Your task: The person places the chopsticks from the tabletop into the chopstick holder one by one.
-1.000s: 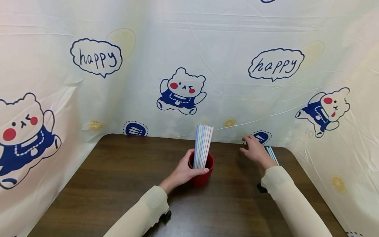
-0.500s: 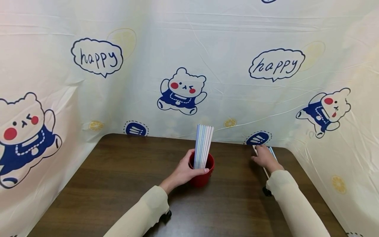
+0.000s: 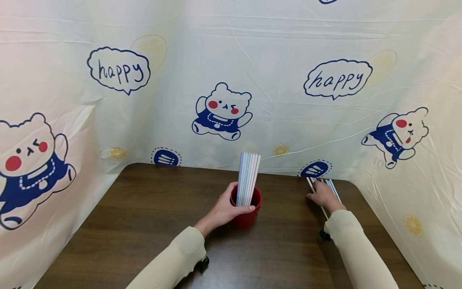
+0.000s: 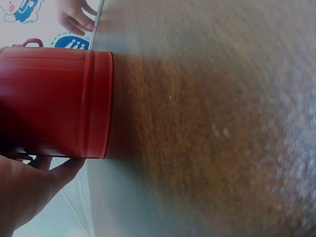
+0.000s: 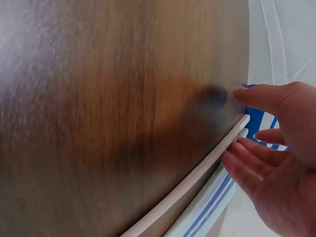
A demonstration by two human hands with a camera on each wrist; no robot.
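Note:
My left hand (image 3: 225,206) grips a red bucket-like cup (image 3: 247,220), thumb across its near rim and fingers behind. Several long, thin pastel sticks (image 3: 247,178) stand bunched upright in it, leaning slightly right. In the left wrist view the red cup (image 4: 54,103) stands on the table, with a small loop on its side. At the back right my right hand (image 3: 323,197) reaches down over more thin sticks (image 3: 331,185) lying on the table. Its fingertips touch a pale pink stick (image 5: 190,180) in the right wrist view, thumb held apart; bluish and white sticks (image 5: 212,200) lie beside it.
The dark wood table (image 3: 151,224) is enclosed by a pale printed curtain (image 3: 281,72) at the back and sides. The lying sticks sit close to the table's far right edge. A dark band (image 3: 325,235) shows beneath the right wrist.
My right hand has moved right and down onto the lying sticks; the pale stick now shows apart from the others, which have spread. The left hand and cup have stayed put.

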